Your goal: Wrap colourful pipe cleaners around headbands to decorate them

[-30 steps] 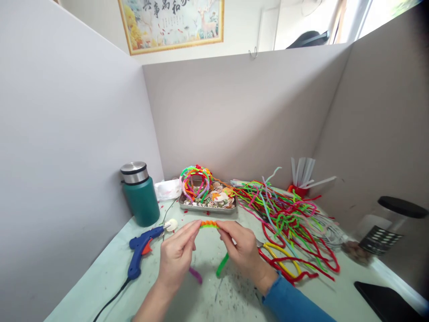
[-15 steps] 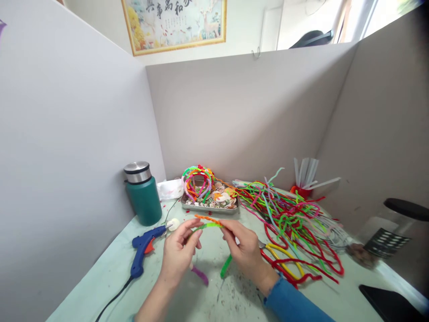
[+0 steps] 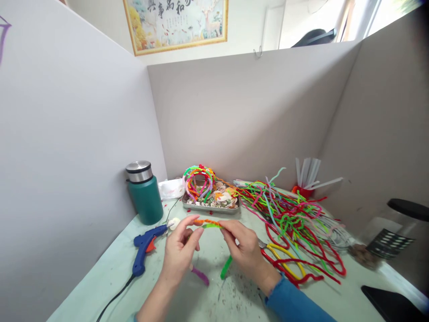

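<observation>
Between my hands arches a band of fuzzy pipe cleaner, its green stretch [image 3: 212, 226] lying just under a twisted orange pipe cleaner [image 3: 208, 222]. My left hand [image 3: 181, 248] pinches the left side, thumb and index finger closed near the orange strand's end. On the right, my right hand [image 3: 244, 247] grips both strands between thumb and fingertips. Below the hands hang a purple end [image 3: 201, 276] and a green end [image 3: 226, 267]; the parts joining them are hidden behind my fingers.
A blue glue gun [image 3: 145, 250] and green bottle [image 3: 145, 194] stand left. Behind are a metal tray [image 3: 211, 209] of small pieces and colourful pipe-cleaner rings [image 3: 200, 183]. Loose pipe cleaners [image 3: 291, 214], yellow-handled scissors [image 3: 284, 259], a jar [image 3: 385, 237] and a black flat object [image 3: 392, 304] lie right.
The orange pipe cleaner's left end has come down against the green stretch, to my left fingertips. Both hands stay in nearly the same place. The view has shifted slightly.
</observation>
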{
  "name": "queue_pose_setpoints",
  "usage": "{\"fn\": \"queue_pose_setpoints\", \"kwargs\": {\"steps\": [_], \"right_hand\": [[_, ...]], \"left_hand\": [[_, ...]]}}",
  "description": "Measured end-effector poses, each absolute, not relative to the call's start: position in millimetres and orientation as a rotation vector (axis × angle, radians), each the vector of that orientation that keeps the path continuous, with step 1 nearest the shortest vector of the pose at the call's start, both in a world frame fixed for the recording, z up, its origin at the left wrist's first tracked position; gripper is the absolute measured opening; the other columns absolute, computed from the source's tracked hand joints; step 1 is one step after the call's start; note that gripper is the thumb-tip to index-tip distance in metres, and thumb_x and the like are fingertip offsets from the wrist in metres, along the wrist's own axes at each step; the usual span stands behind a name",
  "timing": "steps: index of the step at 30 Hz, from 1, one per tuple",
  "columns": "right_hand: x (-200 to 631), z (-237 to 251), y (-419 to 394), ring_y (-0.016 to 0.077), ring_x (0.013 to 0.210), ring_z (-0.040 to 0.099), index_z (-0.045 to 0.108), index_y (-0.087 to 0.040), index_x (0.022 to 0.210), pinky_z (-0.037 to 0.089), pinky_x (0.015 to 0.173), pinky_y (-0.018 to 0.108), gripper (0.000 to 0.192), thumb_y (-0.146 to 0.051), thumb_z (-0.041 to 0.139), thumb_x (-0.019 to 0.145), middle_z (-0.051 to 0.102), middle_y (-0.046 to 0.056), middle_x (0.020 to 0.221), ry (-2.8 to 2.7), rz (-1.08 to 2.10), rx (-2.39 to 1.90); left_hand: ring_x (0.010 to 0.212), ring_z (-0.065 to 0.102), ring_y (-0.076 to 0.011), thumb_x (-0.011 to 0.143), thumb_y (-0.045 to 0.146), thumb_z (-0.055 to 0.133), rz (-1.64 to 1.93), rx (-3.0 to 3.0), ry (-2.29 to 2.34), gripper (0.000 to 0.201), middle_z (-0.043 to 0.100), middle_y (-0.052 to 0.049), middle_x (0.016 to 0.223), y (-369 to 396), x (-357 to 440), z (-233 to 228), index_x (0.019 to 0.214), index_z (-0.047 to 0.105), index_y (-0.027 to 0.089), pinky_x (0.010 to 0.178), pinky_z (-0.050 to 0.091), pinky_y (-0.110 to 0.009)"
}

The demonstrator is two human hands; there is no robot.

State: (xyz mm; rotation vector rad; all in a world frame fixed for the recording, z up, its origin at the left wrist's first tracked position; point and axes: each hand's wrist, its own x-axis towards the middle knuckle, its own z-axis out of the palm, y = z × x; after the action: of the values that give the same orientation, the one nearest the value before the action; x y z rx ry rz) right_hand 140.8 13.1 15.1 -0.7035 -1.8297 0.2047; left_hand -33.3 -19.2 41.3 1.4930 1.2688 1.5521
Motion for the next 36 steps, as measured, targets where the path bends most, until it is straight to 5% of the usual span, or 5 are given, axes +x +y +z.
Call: {"fn": "queue_pose_setpoints", "kwargs": {"steps": [10, 18, 23, 31, 36], "right_hand": [[139.8, 14.4, 12.0, 0.0176, 0.082, 0.062, 0.059, -0.021, 0.107, 0.05, 0.073, 0.03, 0.024, -0.015, 0.047, 0.087, 0.066, 0.007, 0.093, -1.832, 0.213, -0.73], [139.1, 16.4, 10.8, 0.017, 0.075, 0.06, 0.058, -0.019, 0.098, 0.05, 0.065, 0.028, 0.014, -0.021, 0.052, 0.086, 0.063, 0.007, 0.089, -1.815, 0.239, -0.769], [139.8, 21.3, 6.4, 0.0177, 0.08, 0.061, 0.052, -0.021, 0.114, 0.051, 0.069, 0.029, 0.028, -0.021, 0.052, 0.086, 0.063, 0.008, 0.094, -1.882, 0.168, -0.707], [139.8, 26.5, 4.4, 0.0194, 0.086, 0.059, 0.061, -0.023, 0.106, 0.051, 0.074, 0.034, 0.023, -0.018, 0.052, 0.085, 0.06, 0.008, 0.097, -1.845, 0.085, -0.716], [140.4, 24.2, 6.5, 0.0195, 0.086, 0.06, 0.057, -0.024, 0.112, 0.049, 0.076, 0.036, 0.029, -0.014, 0.05, 0.086, 0.066, 0.007, 0.096, -1.898, 0.077, -0.661]], "left_hand": [[0.041, 0.046, -0.008, 0.081, 0.036, 0.055, 1.513, 1.497, 1.332, 0.025, 0.05, 0.005, 0.045, -15.7, -37.3, 37.9, 0.092, 0.063, 0.015, 0.04, 0.034, -0.017], [0.045, 0.05, -0.0066, 0.076, 0.03, 0.061, 1.519, 1.56, 1.239, 0.019, 0.061, -0.001, 0.071, -12.5, -35.7, 34.4, 0.089, 0.064, 0.016, 0.04, 0.039, -0.017], [0.043, 0.048, -0.0061, 0.078, 0.029, 0.06, 1.484, 1.668, 1.212, 0.017, 0.064, -0.003, 0.076, -18.1, -34.1, 36.1, 0.088, 0.066, 0.016, 0.04, 0.04, -0.018], [0.085, 0.063, -0.0191, 0.077, 0.024, 0.061, 1.541, 1.775, 1.167, 0.016, 0.067, -0.007, 0.089, -18.5, -32.7, 35.6, 0.091, 0.066, 0.017, 0.074, 0.052, -0.027], [0.054, 0.057, -0.0106, 0.079, 0.027, 0.058, 1.486, 1.715, 1.177, 0.022, 0.065, -0.004, 0.076, -20.2, -31.9, 34.3, 0.097, 0.063, 0.016, 0.047, 0.047, -0.02]]}}
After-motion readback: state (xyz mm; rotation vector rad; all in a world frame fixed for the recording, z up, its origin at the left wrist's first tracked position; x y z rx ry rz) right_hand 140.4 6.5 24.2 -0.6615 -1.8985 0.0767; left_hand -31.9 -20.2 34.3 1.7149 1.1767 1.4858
